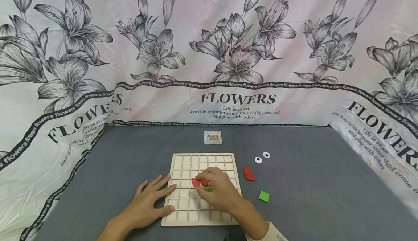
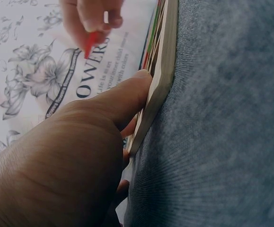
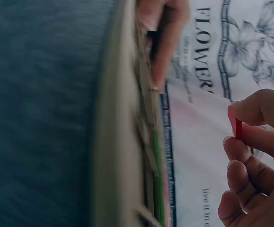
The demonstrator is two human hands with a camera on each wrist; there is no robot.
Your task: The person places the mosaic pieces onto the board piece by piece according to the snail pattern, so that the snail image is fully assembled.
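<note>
A wooden grid board (image 1: 183, 217) lies flat, with red, orange and green pieces near its middle, partly hidden by the right hand. The right hand (image 1: 220, 192) pinches a red piece (image 1: 195, 182) between thumb and fingers above the board; the right wrist view shows this red piece (image 3: 234, 123) held clear of the board. With fingers spread, the left hand (image 1: 147, 204) rests on the board's left edge. In the left wrist view its thumb lies on the board's rim (image 2: 163, 71).
Right of the board lie two red pieces (image 1: 249, 174), a green square (image 1: 264, 196) and two white discs with black centres (image 1: 258, 160). A small printed picture card (image 1: 213, 138) lies behind the board. A flower-printed cloth (image 1: 238, 103) stands around the grey surface.
</note>
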